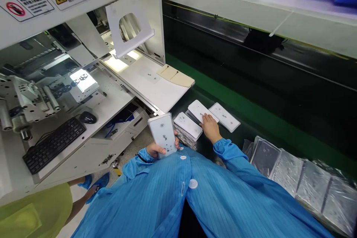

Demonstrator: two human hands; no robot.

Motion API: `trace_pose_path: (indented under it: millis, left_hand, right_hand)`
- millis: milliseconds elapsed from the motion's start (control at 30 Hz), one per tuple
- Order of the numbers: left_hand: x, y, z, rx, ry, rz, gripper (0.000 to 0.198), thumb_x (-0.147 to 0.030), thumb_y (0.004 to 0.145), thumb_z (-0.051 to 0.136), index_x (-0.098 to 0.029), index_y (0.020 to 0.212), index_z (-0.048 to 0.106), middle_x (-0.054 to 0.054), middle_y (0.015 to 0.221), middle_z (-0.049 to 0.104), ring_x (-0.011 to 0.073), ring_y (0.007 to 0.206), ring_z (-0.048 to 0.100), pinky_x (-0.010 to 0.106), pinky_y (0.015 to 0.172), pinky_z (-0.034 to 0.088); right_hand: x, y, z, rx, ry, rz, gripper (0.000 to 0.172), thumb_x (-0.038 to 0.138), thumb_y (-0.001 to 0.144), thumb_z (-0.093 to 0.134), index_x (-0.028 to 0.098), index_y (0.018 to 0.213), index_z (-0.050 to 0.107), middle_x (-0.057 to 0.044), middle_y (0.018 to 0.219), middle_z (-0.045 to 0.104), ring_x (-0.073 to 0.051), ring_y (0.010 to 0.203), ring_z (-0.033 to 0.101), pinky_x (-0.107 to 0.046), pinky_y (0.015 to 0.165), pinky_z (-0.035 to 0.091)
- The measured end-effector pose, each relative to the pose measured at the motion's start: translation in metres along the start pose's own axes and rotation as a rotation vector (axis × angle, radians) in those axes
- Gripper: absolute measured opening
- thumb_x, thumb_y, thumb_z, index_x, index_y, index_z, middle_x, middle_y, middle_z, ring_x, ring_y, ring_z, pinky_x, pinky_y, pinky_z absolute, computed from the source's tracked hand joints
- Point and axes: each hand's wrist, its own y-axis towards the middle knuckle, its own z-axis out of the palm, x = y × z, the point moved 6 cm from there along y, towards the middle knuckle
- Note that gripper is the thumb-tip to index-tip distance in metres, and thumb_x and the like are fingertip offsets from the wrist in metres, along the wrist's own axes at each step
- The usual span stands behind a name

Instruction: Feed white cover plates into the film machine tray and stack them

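Note:
My left hand [156, 150] is wrapped around a stack of pale, rounded-corner sheets [164, 134], held tilted up close to my body. Its thumb presses the front and its fingertips show at the right edge. Small dark spots mark the top sheet. Over the dark green bench, my right hand [211, 128] grips the near edge of a pile of white sheets [199, 108], which looks slightly fanned. Left of it stands another spotted pile [188, 125], with clear plastic wrap beneath. A further pile [224, 117] lies to the right.
A white machine ledge [156, 85] with a cream panel [176, 75] juts out ahead. A keyboard [54, 143] and mouse [88, 117] sit at left. Plastic-wrapped stacks [287, 171] line the right. A white shelf [251, 18] overhangs the bench. Another person's blue-covered shoe [102, 182] shows lower left.

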Motion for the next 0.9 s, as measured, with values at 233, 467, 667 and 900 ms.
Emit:
trace_pose_path:
  millis: [233,467,667,900]
  left_hand:
    - [-0.002,0.003,-0.007,-0.023,-0.002,-0.032,0.083,-0.028,0.043,0.076,-0.022,0.119,0.043,0.005,0.090,0.057,0.0220,0.087,0.054,0.050,0.093,0.038]
    - [-0.004,0.005,-0.010,-0.006,-0.014,-0.034,0.082,-0.025,0.044,0.075,-0.021,0.120,0.044,0.004,0.089,0.054,0.0210,0.089,0.053,0.044,0.091,0.039]
    - [-0.006,0.007,-0.012,-0.024,-0.055,-0.031,0.076,-0.025,0.045,0.073,-0.020,0.116,0.048,0.006,0.091,0.055,0.0219,0.089,0.053,0.048,0.092,0.039]
    - [-0.010,0.010,-0.016,-0.045,-0.080,-0.013,0.076,-0.025,0.044,0.073,-0.022,0.115,0.050,0.004,0.091,0.055,0.0216,0.088,0.054,0.048,0.092,0.040]
  right_hand:
    - [-0.005,-0.001,-0.020,-0.093,-0.014,-0.003,0.037,0.018,0.088,0.039,0.004,0.115,0.060,-0.019,0.120,0.060,-0.028,0.108,0.056,-0.038,0.091,0.041]
    - [-0.037,-0.002,-0.058,-0.254,0.076,0.285,0.041,0.028,0.090,0.031,0.011,0.101,0.067,-0.016,0.088,0.069,-0.024,0.079,0.061,-0.030,0.064,0.037]
    - [-0.047,-0.010,-0.067,-0.407,0.321,0.377,0.048,0.042,0.085,0.034,0.011,0.094,0.069,-0.014,0.079,0.069,-0.024,0.072,0.060,-0.030,0.061,0.039]
    - [-0.034,-0.011,-0.061,-0.416,0.541,0.376,0.059,0.062,0.079,0.039,0.013,0.089,0.071,-0.013,0.081,0.071,-0.026,0.073,0.062,-0.035,0.066,0.045]
